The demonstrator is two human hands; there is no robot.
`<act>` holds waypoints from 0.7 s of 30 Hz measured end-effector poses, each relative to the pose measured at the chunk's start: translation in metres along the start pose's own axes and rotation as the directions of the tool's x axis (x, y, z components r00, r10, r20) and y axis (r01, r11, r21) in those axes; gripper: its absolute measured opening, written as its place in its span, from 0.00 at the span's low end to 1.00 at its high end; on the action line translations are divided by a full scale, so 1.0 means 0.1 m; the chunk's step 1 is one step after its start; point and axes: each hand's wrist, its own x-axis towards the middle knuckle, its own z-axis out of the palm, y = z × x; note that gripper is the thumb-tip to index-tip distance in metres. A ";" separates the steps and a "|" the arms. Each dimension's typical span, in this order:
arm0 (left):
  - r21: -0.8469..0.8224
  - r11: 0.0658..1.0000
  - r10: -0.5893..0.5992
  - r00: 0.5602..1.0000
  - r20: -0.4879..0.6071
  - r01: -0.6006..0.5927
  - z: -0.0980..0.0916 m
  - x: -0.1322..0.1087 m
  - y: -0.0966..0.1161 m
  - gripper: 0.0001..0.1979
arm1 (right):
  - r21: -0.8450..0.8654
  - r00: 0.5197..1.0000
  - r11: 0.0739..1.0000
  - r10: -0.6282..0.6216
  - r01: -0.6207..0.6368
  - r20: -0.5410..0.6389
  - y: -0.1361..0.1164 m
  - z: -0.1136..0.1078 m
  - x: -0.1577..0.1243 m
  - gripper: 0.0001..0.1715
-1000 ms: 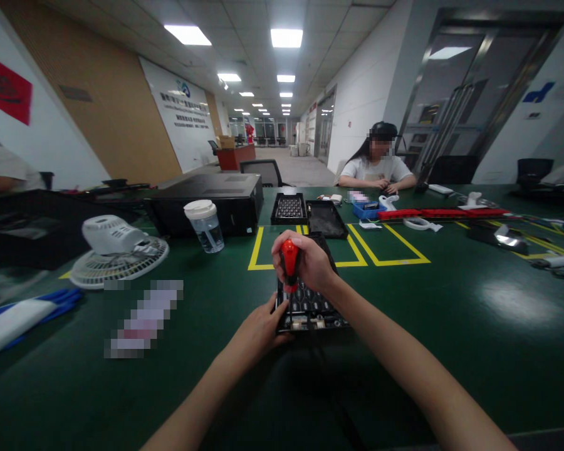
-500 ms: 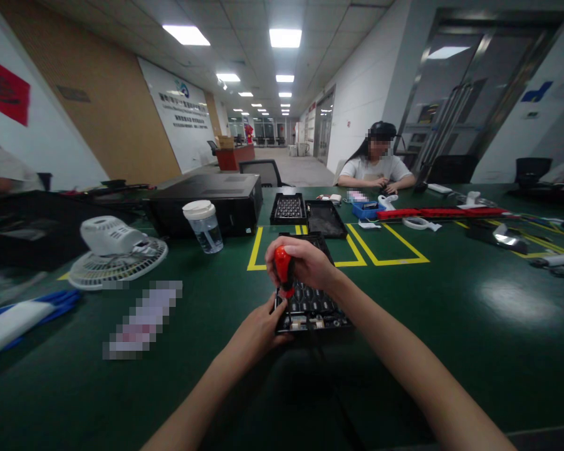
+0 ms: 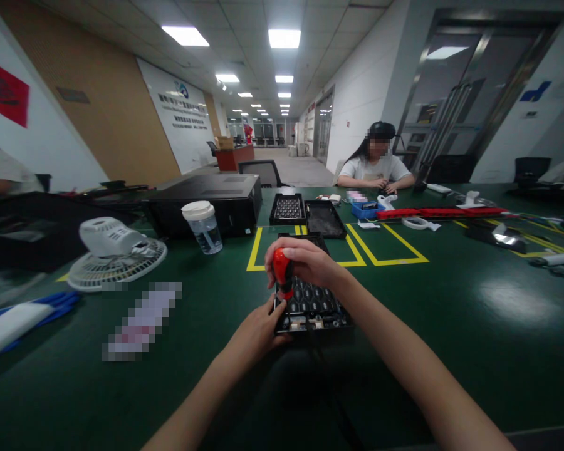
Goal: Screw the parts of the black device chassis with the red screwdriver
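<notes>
In my right hand (image 3: 313, 260) is a screwdriver (image 3: 282, 269) with a red and black handle, held nearly upright with the fingers wrapped over its top. Its shaft points down at the near left corner of a black case (image 3: 313, 300) that holds rows of dark round parts, with small metal and pale parts along the near edge. My left hand (image 3: 263, 326) grips that case by its left side, thumb close to the screwdriver's shaft and fingers around the edge. The exact spot of the screwdriver's tip is too small to make out.
Beyond the case lie another black case (image 3: 287, 208) and a flat black lid (image 3: 326, 219). On the left stand a water cup (image 3: 203, 227), a white fan (image 3: 117, 254) and a large black box (image 3: 207, 200). A person (image 3: 376, 163) sits across the green table (image 3: 451, 351).
The screwdriver's handle has tilted and shifted very slightly to the left, along with my right hand. My left hand and the case look unchanged.
</notes>
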 end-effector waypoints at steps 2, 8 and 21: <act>0.003 1.000 -0.003 1.000 0.006 0.003 -0.01 0.00 0.00 0.35 | 0.002 1.000 1.000 -0.007 0.007 0.004 -0.01 -0.01 0.00 0.13; 0.009 1.000 -0.005 1.000 0.019 0.004 -0.03 0.00 0.03 0.35 | -0.002 1.000 1.000 -0.017 0.017 0.002 -0.01 -0.03 -0.01 0.14; -0.011 1.000 -0.014 1.000 0.014 0.015 -0.06 -0.01 0.04 0.34 | -0.036 1.000 0.999 -0.019 0.019 -0.006 -0.02 -0.05 -0.01 0.13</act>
